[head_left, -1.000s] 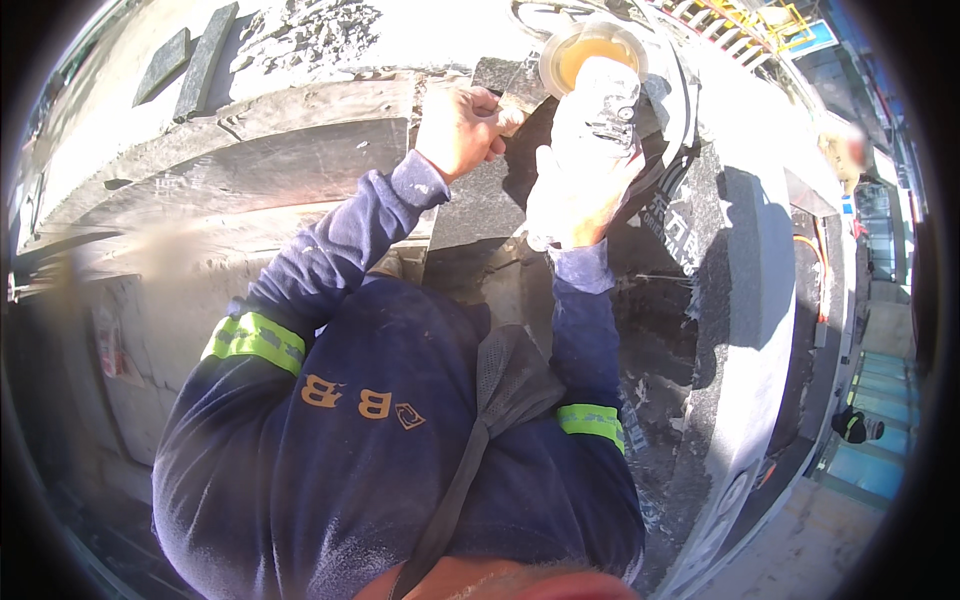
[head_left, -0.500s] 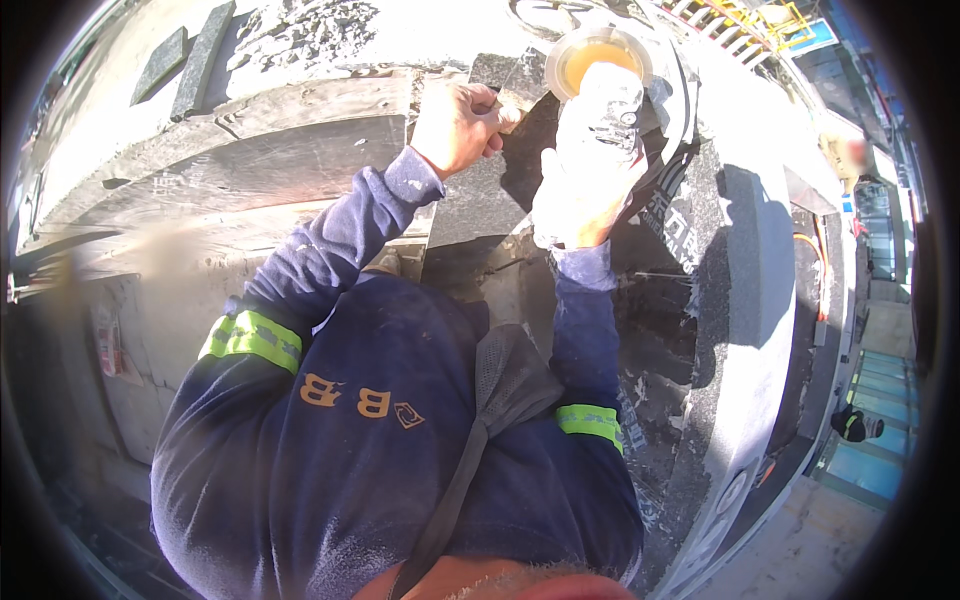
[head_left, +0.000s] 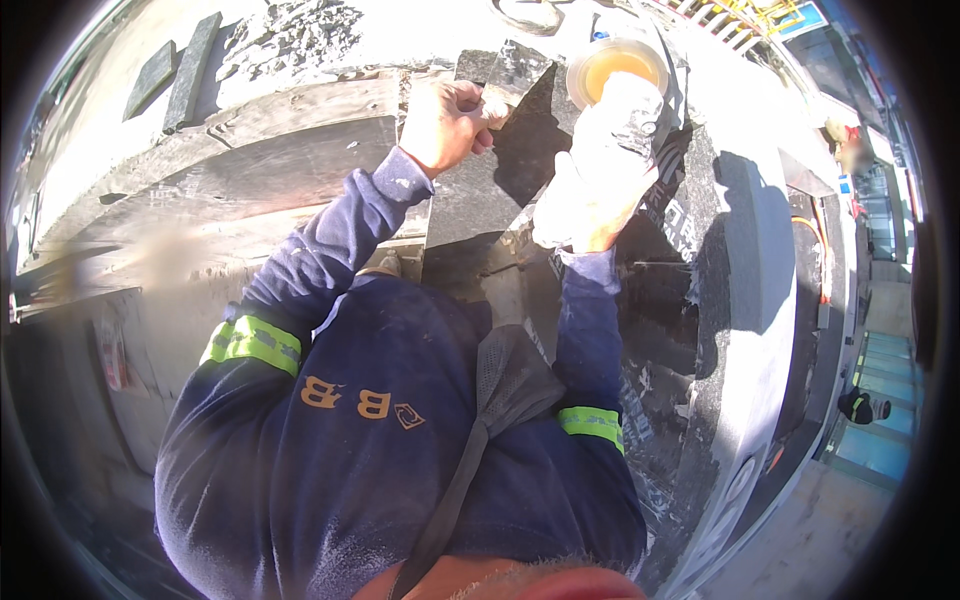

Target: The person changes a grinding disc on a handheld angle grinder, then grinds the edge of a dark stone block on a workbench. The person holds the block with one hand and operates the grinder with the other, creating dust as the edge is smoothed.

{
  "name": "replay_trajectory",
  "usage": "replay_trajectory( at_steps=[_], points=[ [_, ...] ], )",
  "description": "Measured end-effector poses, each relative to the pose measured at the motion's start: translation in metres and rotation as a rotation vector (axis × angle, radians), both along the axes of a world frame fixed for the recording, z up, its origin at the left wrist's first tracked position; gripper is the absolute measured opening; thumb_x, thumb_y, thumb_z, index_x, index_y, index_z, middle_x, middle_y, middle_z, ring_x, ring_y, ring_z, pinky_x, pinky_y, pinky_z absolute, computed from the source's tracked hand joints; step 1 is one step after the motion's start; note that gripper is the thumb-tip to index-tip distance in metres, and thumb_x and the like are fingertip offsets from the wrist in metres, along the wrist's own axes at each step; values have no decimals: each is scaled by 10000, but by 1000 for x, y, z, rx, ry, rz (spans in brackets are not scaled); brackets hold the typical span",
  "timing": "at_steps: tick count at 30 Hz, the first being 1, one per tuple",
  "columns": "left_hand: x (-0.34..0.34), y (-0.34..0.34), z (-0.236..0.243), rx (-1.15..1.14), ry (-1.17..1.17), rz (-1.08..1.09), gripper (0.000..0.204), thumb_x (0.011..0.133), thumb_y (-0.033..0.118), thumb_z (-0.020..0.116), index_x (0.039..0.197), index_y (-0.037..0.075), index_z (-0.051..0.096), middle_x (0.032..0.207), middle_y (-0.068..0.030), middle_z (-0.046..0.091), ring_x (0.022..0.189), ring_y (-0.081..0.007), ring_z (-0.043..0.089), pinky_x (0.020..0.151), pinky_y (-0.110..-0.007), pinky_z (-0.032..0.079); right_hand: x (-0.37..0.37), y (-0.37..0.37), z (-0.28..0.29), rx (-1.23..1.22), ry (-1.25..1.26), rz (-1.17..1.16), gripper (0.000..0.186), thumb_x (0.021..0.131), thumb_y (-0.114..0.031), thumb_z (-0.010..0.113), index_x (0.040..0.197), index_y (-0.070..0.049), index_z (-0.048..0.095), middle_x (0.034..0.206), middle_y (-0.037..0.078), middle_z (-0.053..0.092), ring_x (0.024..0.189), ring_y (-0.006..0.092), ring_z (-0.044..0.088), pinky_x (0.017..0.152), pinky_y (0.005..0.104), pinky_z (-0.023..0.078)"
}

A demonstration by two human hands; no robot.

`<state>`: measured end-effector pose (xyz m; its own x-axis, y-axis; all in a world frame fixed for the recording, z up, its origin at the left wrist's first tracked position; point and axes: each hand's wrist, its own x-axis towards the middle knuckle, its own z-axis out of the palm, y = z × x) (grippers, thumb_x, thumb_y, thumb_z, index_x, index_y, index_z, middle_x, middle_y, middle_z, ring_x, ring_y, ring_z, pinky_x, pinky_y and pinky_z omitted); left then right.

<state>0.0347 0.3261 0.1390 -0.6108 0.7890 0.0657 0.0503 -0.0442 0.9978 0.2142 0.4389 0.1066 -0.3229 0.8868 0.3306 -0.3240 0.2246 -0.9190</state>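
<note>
At twelve o'clock, on a sunlit work site, a person's bare left hand (head_left: pixel 447 125) reaches over a dark stone slab (head_left: pixel 465 190). Its thumb and fingers curl beside a small pale piece (head_left: pixel 495 110); whether they pinch it cannot be told. Between one and two o'clock, the right hand (head_left: pixel 590 205) is wrapped around a dust-whitened power tool (head_left: pixel 632 112), which points up toward one o'clock and ends in a round, see-through, amber-centred head (head_left: pixel 622 62).

The step in hand appears to be guiding this tool near the slab while the left hand attends to its edge. The next move would seem to call for a firm right grip and left fingers well clear of the head.

Two dark stone strips (head_left: pixel 192 75) lie at ten o'clock, grey rubble (head_left: pixel 290 40) at eleven. Glare washes out the tool and right-hand fingers; whether the head spins or touches stone is unclear.
</note>
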Motion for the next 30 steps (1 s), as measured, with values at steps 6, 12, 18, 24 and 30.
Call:
replay_trajectory(
  at_steps=[6,12,18,24,30],
  points=[
    [-2,-2,2,-4,8,-22,151,872,108,682,886,-42,676,638,-77,650,510,-101,605,473,-242,487,-2,-10,8,279,-272,-138,847,787,-231,750,1428,-6,244,1347,159,457,1175,250,514,923,425,489],
    [-4,-5,4,10,-25,-14,126,854,81,692,880,-38,662,653,-77,651,512,-102,607,470,-241,485,-6,-12,9,217,-314,-52,915,737,-222,801,1418,33,246,1320,179,480,1157,256,526,920,414,485],
    [-8,-22,19,-4,-4,-15,187,895,157,703,899,-28,669,652,-48,644,530,-77,586,491,-220,475,11,2,-2,227,-320,-223,983,686,-212,852,1407,72,248,1293,198,504,1139,262,538,917,404,480],
    [-90,-59,72,119,766,295,276,969,214,582,1104,-15,656,755,-128,656,660,-136,570,632,-286,468,45,-14,4,284,-517,-350,991,670,-204,872,1394,89,260,1187,177,586,1087,257,579,929,396,472],
    [-148,-38,71,-452,1283,124,296,858,163,643,1107,4,648,1000,-207,601,1029,-373,547,918,-440,426,70,-24,18,294,-451,-225,934,683,-211,857,1362,90,290,989,66,709,960,218,659,969,367,453]
  ],
)
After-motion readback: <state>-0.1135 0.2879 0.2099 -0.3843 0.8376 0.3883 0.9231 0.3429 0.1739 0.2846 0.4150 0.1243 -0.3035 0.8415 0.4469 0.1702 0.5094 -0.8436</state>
